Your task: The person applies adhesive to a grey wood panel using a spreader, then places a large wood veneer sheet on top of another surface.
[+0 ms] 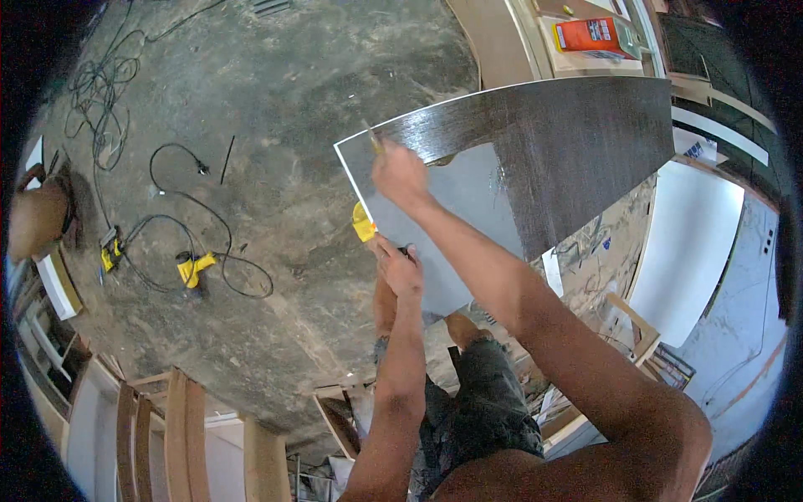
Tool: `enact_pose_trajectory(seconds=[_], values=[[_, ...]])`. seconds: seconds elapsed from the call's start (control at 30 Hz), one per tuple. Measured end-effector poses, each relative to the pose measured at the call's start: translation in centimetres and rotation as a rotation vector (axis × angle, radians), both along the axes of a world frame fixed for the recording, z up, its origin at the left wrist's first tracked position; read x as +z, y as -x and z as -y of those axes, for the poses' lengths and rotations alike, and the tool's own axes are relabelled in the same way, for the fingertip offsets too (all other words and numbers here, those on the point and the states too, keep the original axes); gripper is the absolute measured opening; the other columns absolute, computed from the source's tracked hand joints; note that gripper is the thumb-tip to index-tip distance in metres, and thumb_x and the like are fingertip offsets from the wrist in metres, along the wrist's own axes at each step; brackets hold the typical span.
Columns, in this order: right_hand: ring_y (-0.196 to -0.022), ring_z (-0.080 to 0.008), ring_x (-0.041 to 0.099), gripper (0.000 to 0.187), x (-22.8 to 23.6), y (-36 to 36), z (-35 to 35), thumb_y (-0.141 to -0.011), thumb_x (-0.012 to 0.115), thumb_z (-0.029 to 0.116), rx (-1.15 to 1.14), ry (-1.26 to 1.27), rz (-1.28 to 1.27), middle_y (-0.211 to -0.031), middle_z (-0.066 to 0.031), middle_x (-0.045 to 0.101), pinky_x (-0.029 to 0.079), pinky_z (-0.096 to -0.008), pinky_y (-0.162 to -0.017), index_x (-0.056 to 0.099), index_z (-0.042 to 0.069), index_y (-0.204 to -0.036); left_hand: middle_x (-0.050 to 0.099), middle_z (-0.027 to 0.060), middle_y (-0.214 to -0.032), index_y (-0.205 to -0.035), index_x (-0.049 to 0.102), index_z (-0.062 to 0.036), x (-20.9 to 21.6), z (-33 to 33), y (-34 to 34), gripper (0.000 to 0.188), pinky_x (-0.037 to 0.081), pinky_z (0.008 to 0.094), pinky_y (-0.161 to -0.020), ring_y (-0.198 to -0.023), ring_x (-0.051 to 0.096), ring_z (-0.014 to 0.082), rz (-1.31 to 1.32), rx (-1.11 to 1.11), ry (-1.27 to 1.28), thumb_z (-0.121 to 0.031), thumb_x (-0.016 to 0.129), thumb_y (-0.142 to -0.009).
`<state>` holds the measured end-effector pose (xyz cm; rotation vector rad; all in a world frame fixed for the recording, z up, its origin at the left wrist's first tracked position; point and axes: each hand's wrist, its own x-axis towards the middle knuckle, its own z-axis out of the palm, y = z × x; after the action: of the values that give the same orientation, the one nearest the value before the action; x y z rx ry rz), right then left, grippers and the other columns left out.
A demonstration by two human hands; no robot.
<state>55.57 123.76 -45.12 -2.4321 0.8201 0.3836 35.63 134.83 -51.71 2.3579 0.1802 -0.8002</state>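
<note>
A dark wood-grain laminate panel (577, 159) with a thin pale edge is tilted in front of the person, its near corner over the concrete floor (293, 167) and its far end reaching toward the workbench at the upper right. Part of its face shines grey with glare.

The right hand (400, 174) rests on the panel close to its left corner, fingers closed around a slim yellowish pencil (373, 140) whose tip touches the surface just inside the edge. The left hand (398, 266) sits lower, at the panel's near edge, curled shut around a yellow tape measure (363, 224) that pokes out beside the edge; a small dark part shows by the fingers, and how firmly it is clasped cannot be told. Below the hands the person's knees and dark shorts (485, 402) show.

On the floor to the left lies a yellow power drill (194, 268) amid loops of black cable (180, 205), with a smaller yellow tool (109, 253) near it. At the top right an orange box (595, 35) stands on a pale board. White panels (690, 243) lean at the right, and wooden boards (184, 427) stand at the lower left.
</note>
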Motion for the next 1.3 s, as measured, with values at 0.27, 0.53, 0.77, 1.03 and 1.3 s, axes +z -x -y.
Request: enact_pose_trajectory(seconds=[0.27,0.53,0.77,1.03,1.3], values=[[-0.087,-0.0488,0.067,0.021,0.0,-0.5,1.6,-0.087,0.059,0.014,0.013,0.008,0.080,-0.091,-0.0290,0.069,0.054,-0.0566,-0.078,0.063,-0.001,-0.100,0.065,0.0198,-0.097,-0.096,0.060,0.0011,-0.6,-0.9,-2.4,0.040,0.049,0.0457,-0.076,-0.087,0.063,0.0373,0.019,0.389,0.030,-0.031,0.080,-0.083],[-0.087,-0.0487,0.067,0.024,-1.0,-0.5,0.3,-0.085,0.061,0.015,0.005,0.013,0.071,-0.089,-0.0285,0.069,0.054,-0.0562,-0.079,0.062,-0.001,-0.103,0.068,0.0167,-0.082,-0.097,0.064,-0.0024,-1.5,-2.7,-2.5,0.026,0.052,0.0443,-0.069,-0.075,0.067,0.0375,-0.025,0.542,0.231,-0.022,0.077,-0.086],[-0.085,-0.0473,0.067,0.028,-1.5,-1.6,-5.9,-0.084,0.055,0.011,0.082,-0.046,-0.031,-0.089,-0.0282,0.068,0.053,-0.0554,-0.076,0.063,0.000,-0.109,0.070,0.0122,-0.082,-0.099,0.066,-0.0037,-4.0,-5.0,-2.6,0.031,0.051,0.0397,-0.069,-0.072,0.066,0.0292,-0.124,0.344,0.177,-0.028,0.079,-0.084],[-0.072,-0.0353,0.068,0.021,2.5,-1.1,-5.1,-0.083,0.057,0.014,0.122,-0.508,0.227,-0.083,-0.0259,0.067,0.053,-0.0430,-0.067,0.066,-0.004,-0.091,0.069,0.0071,-0.086,-0.099,0.065,-0.0048,-6.3,-5.5,2.4,0.032,0.052,0.0338,-0.072,-0.079,0.065,0.0167,-0.251,0.634,0.611,-0.029,0.079,-0.084],[-0.095,-0.0301,0.070,0.042,16.2,5.2,7.8,-0.078,0.053,0.002,0.469,-0.346,0.454,-0.108,-0.0154,0.072,0.055,-0.0397,-0.085,0.067,0.004,-0.119,0.061,0.0063,-0.082,-0.102,0.060,-0.0003,-6.4,-9.6,5.1,0.036,0.048,0.0290,-0.070,-0.074,0.056,0.0151,-0.142,0.465,0.605,-0.027,0.078,-0.086]])
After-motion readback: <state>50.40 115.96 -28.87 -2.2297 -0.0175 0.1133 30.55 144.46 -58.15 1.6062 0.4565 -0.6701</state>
